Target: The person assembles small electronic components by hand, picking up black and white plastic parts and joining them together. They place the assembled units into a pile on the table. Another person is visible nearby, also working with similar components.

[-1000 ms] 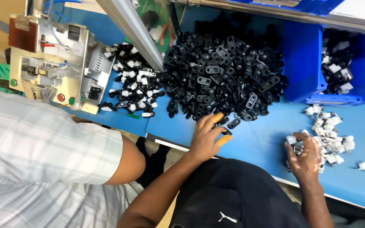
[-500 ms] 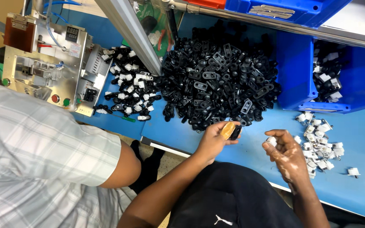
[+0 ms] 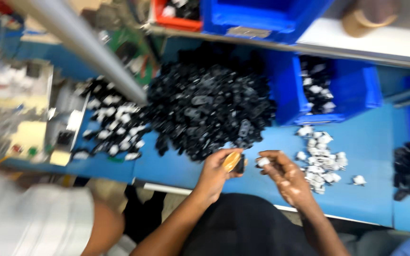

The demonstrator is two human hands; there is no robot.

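The left hand (image 3: 217,173) is raised a little above the blue table (image 3: 371,199), near its front edge. Its fingers are curled together and they pinch a small black plastic part (image 3: 239,163) at the fingertips; one fingertip wears a yellow-brown cover. The right hand (image 3: 285,175) is just beside it, on the right, with the fingers bent inward, and it pinches a small white part (image 3: 263,161) between the thumb and the first fingers. The two parts are very near to each other, but I cannot tell if they touch, because the picture is blurred.

Behind the left hand lies a big heap of black parts (image 3: 209,109) on the table. To the right of the right hand there is a smaller group of white parts (image 3: 321,161), spread on the table surface. Further back stands a blue bin (image 3: 352,90) with mixed white and black pieces inside. On the left side is another pile of black and white pieces (image 3: 112,125), and beside it a beige machine (image 3: 20,118). At the lower left a person in a striped shirt (image 3: 34,223) is near.
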